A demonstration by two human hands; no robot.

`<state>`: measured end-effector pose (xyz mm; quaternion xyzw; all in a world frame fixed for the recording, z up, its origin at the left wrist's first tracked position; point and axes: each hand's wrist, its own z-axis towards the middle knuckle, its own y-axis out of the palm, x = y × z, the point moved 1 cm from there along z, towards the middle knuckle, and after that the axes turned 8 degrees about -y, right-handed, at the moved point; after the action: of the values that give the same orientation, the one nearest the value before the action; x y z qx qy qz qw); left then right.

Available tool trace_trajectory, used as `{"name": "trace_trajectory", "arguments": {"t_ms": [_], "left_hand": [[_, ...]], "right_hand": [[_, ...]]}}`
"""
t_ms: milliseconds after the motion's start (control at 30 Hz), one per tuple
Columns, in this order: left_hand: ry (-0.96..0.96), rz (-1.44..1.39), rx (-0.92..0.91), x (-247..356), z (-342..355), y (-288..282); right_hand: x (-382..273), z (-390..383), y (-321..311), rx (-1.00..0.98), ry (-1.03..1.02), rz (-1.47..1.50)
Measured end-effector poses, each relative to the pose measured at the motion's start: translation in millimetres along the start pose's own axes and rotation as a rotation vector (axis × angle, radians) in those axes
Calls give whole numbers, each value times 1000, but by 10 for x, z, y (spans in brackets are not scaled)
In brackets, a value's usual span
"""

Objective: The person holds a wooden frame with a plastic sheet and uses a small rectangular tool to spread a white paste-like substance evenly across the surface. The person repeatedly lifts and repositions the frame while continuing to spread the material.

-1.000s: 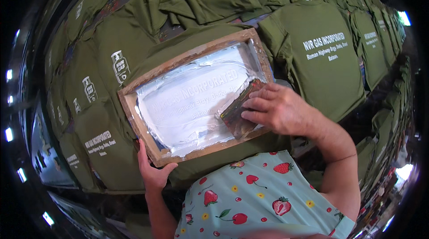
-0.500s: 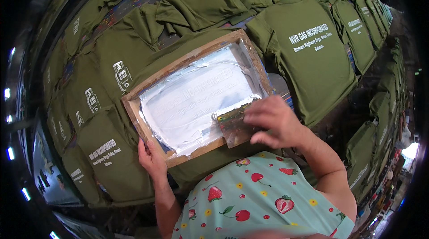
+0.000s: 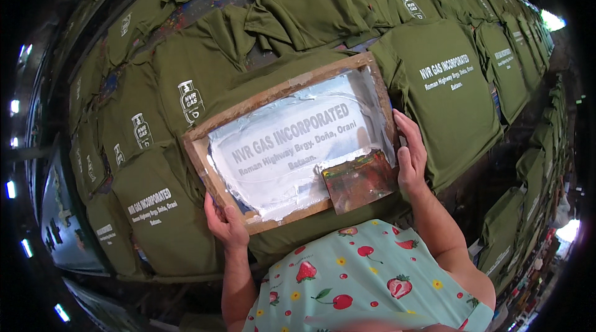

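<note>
A wooden screen-printing frame (image 3: 280,97) lies tilted over an olive green shirt in front of me. White ink coats its mesh (image 3: 248,186), and grey lettering shows through. My left hand (image 3: 227,225) grips the frame at its lower left corner, thumb on the near side. At the right-hand rail my right hand (image 3: 411,153) holds the frame, fingers along the outer edge. A stained, flat squeegee (image 3: 360,184) rests inside the lower right part, its inked edge on the mesh and its body leaning over the near rail. Neither hand touches the squeegee.
Olive green shirts with white prints lie around the frame, such as one at the right (image 3: 450,127), one at the lower left (image 3: 158,239) and one beyond (image 3: 304,9). A paint-speckled table surface (image 3: 205,6) shows between them. More shirts (image 3: 506,232) lie lower at the right.
My right hand has let go of the squeegee and moved onto the frame's right rail. The lettering in the mesh shows more clearly. The whole view has shifted slightly.
</note>
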<state>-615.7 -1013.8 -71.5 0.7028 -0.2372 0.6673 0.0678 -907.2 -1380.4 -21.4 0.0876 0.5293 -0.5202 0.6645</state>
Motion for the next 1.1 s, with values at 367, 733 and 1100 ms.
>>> {"name": "trace_trajectory", "arguments": {"t_ms": [367, 733, 1100], "left_hand": [[167, -64, 28, 92, -144, -37], [78, -352, -416, 878, -895, 1142], [76, -344, -605, 1087, -1517, 2268]], "right_hand": [[-42, -94, -186, 42, 271, 376], [-353, -1345, -2318, 449, 502, 466], [-147, -2607, -3484, 547, 437, 493]]}}
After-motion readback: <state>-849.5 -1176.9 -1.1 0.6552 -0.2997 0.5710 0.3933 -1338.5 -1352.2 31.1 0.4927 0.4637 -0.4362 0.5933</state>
